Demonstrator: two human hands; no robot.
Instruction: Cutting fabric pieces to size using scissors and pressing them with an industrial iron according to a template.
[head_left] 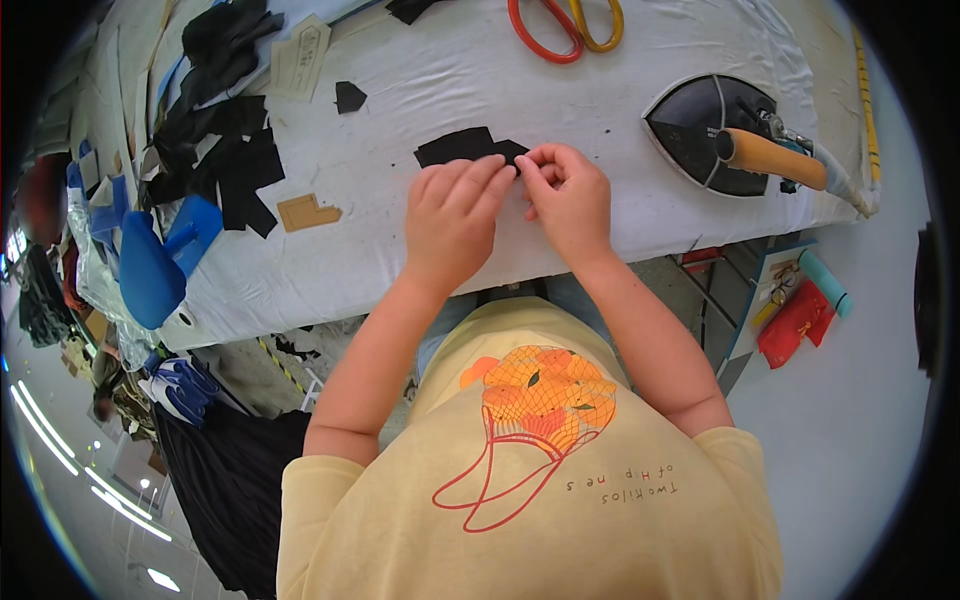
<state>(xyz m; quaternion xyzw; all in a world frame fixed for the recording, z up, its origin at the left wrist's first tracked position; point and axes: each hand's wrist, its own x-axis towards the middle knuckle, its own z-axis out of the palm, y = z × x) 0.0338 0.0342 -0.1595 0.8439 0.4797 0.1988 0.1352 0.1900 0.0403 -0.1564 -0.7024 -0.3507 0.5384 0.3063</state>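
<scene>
A small black fabric piece with an angled tab at its right end lies on the white cloth-covered table, just beyond my hands. My left hand rests over its near edge, fingers extended and lying on the fabric. At the tab, my right hand pinches the corner between thumb and index finger, the other fingers curled. The near edge of the piece is hidden beneath my fingers. Left of my hands sits a brown card template with a pointed end. A small black pocket-shaped cutting lies farther back.
An iron with a wooden handle stands at the right, its hose trailing off the table. Scissors with red and yellow handles lie at the back. Black fabric scraps, a pale template and a blue plastic object occupy the left.
</scene>
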